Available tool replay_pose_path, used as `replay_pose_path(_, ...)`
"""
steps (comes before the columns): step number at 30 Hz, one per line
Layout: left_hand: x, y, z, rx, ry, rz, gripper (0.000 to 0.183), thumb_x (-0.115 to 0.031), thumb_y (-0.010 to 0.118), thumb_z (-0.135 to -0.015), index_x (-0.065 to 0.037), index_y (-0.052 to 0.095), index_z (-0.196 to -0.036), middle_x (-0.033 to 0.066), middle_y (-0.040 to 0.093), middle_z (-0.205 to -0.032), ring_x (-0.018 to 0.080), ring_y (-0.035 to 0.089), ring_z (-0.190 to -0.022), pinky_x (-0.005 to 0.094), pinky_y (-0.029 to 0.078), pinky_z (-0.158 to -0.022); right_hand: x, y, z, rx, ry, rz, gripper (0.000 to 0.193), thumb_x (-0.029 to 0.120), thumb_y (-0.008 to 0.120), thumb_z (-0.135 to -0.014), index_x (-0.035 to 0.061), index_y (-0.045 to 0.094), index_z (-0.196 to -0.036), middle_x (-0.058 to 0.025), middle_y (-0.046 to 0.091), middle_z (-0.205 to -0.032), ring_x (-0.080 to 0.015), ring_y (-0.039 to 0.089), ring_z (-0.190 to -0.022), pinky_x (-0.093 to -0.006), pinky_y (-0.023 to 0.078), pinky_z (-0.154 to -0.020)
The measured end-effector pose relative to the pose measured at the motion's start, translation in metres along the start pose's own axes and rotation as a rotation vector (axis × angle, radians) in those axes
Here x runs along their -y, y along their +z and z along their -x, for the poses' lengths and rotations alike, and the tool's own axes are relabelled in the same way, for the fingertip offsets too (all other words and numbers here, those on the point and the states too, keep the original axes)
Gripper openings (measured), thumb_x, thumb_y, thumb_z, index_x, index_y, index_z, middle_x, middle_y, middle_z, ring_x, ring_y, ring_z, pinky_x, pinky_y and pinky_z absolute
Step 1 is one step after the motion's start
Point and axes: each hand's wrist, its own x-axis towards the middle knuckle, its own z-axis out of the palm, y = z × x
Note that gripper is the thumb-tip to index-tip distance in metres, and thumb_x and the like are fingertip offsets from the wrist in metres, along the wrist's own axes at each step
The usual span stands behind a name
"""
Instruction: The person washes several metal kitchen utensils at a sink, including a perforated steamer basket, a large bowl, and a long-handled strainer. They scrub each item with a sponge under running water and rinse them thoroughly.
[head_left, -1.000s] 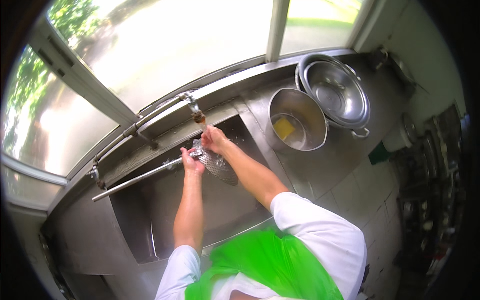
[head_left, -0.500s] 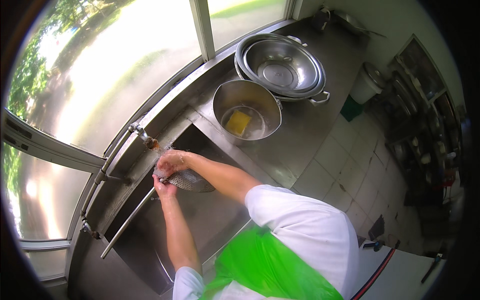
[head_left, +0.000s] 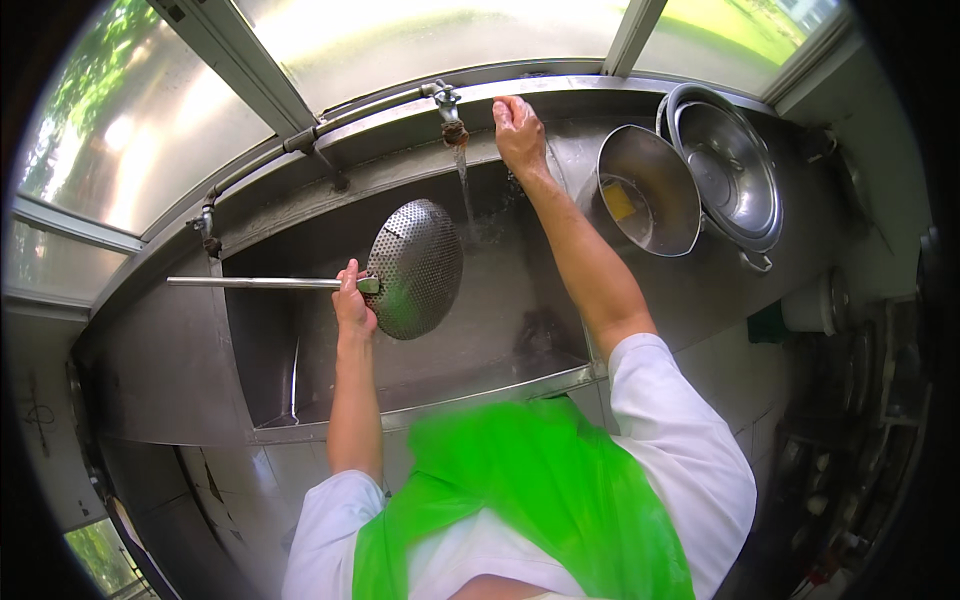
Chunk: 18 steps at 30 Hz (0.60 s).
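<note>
A perforated metal skimmer (head_left: 420, 268) with a long straight handle is held over the sink (head_left: 480, 350). My left hand (head_left: 354, 300) grips it where the handle meets the round, holed disc, and the handle points to the left. My right hand (head_left: 520, 135) is raised just right of the running tap (head_left: 452, 125), apart from it and from the skimmer. Its fingers are curled closed, and whatever may be inside them is hidden. Water (head_left: 464, 185) falls from the tap into the sink, to the right of the disc.
Right of the sink stands a deep metal pot (head_left: 660, 185) with a yellow sponge (head_left: 618, 202) inside. Beside it are stacked wide metal basins (head_left: 725, 170). A pipe (head_left: 370, 112) with a second tap (head_left: 210, 240) runs below the windows. A white bucket (head_left: 808, 305) is farther right.
My right hand has left the skimmer and moved right, past the tap. The skimmer has come out from under the water toward the left in my left hand. The view has turned.
</note>
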Motion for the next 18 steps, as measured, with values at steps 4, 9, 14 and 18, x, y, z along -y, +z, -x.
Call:
replay_pose_path(4,-0.008,-0.045,0.026,-0.074,0.127,-0.145,0.024,-0.022,0.066,-0.096,-0.009,0.057,-0.078,0.0021,0.058,-0.072,0.0102,0.055,-0.062,0.0276,0.046,-0.060,0.071,0.009,-0.026,0.225,-0.460,0.357,0.029,0.027,0.057,-0.097,0.0083,0.067,-0.117,-0.0141,0.070,-0.107,-0.0317,0.066,-0.108,-0.0464,0.053,-0.092)
replay_pose_path(9,-0.009,-0.078,0.071,-0.122,0.262,-0.303,0.029,-0.018,0.066,-0.096,-0.010,0.051,-0.073,0.0008,0.058,-0.066,0.0086,0.054,-0.059,0.0266,0.045,-0.058,0.100,0.042,-0.061,0.732,-0.510,1.002,0.027,0.023,0.053,-0.099,0.0115,0.066,-0.119,-0.0103,0.072,-0.108,-0.0284,0.072,-0.099,-0.0438,0.060,-0.077)
replay_pose_path(14,-0.005,-0.089,0.105,-0.075,0.360,-0.472,0.030,-0.019,0.067,-0.095,-0.009,0.050,-0.072,0.0019,0.060,-0.063,0.0104,0.058,-0.059,0.0275,0.046,-0.056,0.073,0.023,-0.096,0.773,0.314,0.391,0.033,0.020,0.042,-0.095,0.0028,0.063,-0.114,-0.0197,0.072,-0.097,-0.0228,0.072,-0.084,-0.0372,0.060,-0.070)
replay_pose_path(18,0.005,-0.102,0.112,-0.084,0.381,-0.596,0.032,-0.020,0.070,-0.093,-0.006,0.051,-0.071,0.0037,0.061,-0.060,0.0126,0.059,-0.058,0.0313,0.046,-0.055,0.069,0.013,-0.071,0.634,0.352,0.216,0.041,0.027,0.037,-0.099,-0.0012,0.065,-0.110,-0.0205,0.073,-0.095,-0.0288,0.072,-0.085,-0.0405,0.059,-0.071)
